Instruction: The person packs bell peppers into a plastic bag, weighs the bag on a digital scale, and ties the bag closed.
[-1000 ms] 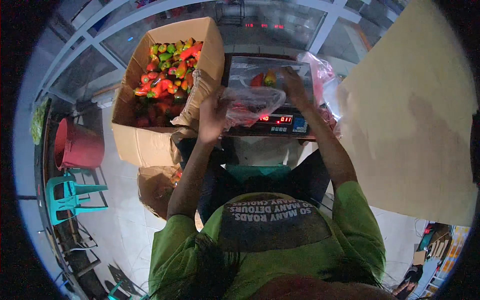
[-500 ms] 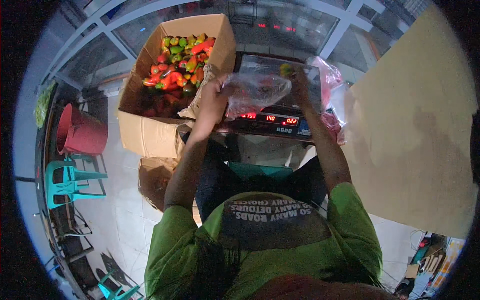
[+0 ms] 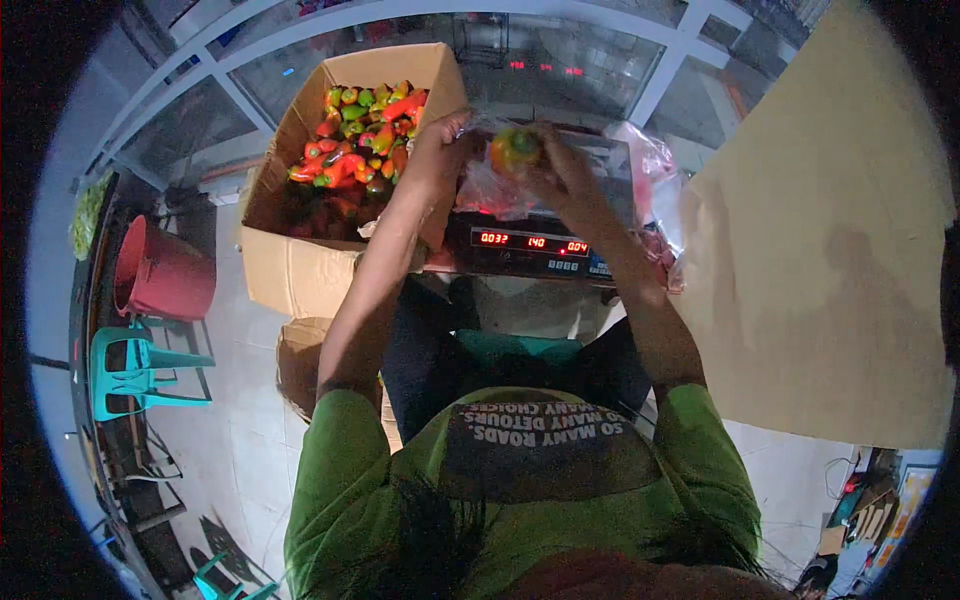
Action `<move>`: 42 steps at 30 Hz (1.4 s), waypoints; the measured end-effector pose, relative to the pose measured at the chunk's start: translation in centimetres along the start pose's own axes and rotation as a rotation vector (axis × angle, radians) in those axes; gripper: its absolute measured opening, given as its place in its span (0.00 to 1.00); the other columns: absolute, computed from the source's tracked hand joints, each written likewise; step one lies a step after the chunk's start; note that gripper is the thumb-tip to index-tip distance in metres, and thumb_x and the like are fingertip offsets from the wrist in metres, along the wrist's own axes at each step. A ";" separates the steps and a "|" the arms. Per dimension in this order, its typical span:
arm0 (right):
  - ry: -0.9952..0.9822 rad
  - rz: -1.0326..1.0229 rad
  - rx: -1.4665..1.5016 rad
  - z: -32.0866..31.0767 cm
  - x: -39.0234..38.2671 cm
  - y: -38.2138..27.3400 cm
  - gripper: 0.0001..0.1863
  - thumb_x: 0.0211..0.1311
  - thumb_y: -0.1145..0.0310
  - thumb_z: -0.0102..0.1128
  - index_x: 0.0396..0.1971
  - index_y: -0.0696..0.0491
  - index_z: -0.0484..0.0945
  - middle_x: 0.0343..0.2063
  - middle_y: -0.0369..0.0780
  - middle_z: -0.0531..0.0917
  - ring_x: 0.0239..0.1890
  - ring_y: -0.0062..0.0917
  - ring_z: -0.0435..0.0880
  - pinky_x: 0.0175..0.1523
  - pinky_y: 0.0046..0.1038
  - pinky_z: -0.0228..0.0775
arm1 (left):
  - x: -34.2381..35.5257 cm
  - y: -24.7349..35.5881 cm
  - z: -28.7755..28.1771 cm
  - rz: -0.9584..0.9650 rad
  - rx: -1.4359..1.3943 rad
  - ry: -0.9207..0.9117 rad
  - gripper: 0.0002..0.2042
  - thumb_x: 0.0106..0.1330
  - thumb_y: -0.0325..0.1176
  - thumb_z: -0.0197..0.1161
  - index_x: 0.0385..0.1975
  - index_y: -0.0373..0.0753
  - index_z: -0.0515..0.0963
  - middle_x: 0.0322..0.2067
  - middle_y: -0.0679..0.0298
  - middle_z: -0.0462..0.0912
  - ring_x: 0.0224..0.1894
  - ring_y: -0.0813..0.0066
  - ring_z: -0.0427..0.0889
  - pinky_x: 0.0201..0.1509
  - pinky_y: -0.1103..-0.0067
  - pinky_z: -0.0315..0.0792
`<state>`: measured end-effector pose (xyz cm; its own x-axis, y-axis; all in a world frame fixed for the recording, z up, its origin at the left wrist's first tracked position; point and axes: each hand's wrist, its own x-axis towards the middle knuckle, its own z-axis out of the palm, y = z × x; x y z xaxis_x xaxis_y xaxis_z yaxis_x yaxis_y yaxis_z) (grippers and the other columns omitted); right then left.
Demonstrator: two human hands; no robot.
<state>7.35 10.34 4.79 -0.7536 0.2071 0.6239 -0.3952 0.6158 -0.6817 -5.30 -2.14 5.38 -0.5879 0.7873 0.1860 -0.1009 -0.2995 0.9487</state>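
Note:
My left hand [image 3: 438, 148] grips the top of a clear plastic bag [image 3: 483, 195] over the front of a digital scale [image 3: 530, 248] with a lit red display. My right hand [image 3: 566, 178] holds a green and orange pepper [image 3: 515, 150] at the bag, over the steel pan [image 3: 606, 180]; whether the pepper is inside the plastic is hard to tell. Just left of my hands stands an open cardboard box [image 3: 286, 267] full of red, green and yellow peppers [image 3: 355, 130]. Pink plastic bags [image 3: 655, 165] lie against the scale's right side.
A large tan board or sheet [image 3: 815, 300] fills the right side. Below the box is another carton [image 3: 298, 360]. A red bucket [image 3: 165, 275] and turquoise plastic chairs [image 3: 140, 375] stand at the left. Glass panels in white frames [image 3: 683, 45] run behind the scale.
My left hand has risen and moved forward with the bag. My right hand has drawn leftward from the pan, bringing a pepper to the bag.

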 end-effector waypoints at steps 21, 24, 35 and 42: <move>-0.743 0.378 -0.176 2.4 -0.3 0.6 0.21 0.45 0.64 0.56 0.39 0.57 0.67 0.32 0.47 0.75 0.35 0.34 0.75 0.40 0.31 0.66 | -3.7 -4.4 -1.1 -0.062 0.131 0.152 0.16 0.58 0.30 0.45 0.47 0.34 0.61 0.42 0.55 0.67 0.44 0.71 0.67 0.46 0.79 0.63; -0.728 0.247 -0.213 3.6 -3.1 6.1 0.22 0.44 0.65 0.57 0.41 0.57 0.66 0.33 0.46 0.75 0.36 0.30 0.75 0.40 0.29 0.66 | -4.0 -4.5 -0.4 0.182 0.290 0.101 0.09 0.57 0.29 0.46 0.35 0.34 0.67 0.27 0.65 0.69 0.29 0.81 0.67 0.33 0.85 0.63; -0.586 0.157 0.103 1.9 0.0 0.7 0.12 0.46 0.64 0.54 0.25 0.58 0.74 0.24 0.44 0.77 0.29 0.25 0.76 0.36 0.27 0.66 | -5.4 -1.7 -0.2 -0.113 -0.185 0.222 0.08 0.58 0.27 0.45 0.34 0.33 0.70 0.25 0.68 0.73 0.26 0.83 0.70 0.29 0.86 0.66; -0.132 -0.351 -0.596 -1.5 1.6 16.3 0.14 0.52 0.67 0.47 0.38 0.57 0.68 0.41 0.43 0.71 0.39 0.32 0.71 0.44 0.31 0.61 | -3.9 -0.8 -0.4 -0.049 -0.138 0.150 0.08 0.59 0.27 0.45 0.33 0.33 0.70 0.27 0.67 0.74 0.27 0.82 0.72 0.32 0.86 0.68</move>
<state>0.56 21.83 -4.73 -0.7068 -0.1512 0.6911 -0.2999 0.9488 -0.0991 -3.27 -5.21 3.80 -0.6912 0.7170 0.0905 -0.2351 -0.3414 0.9100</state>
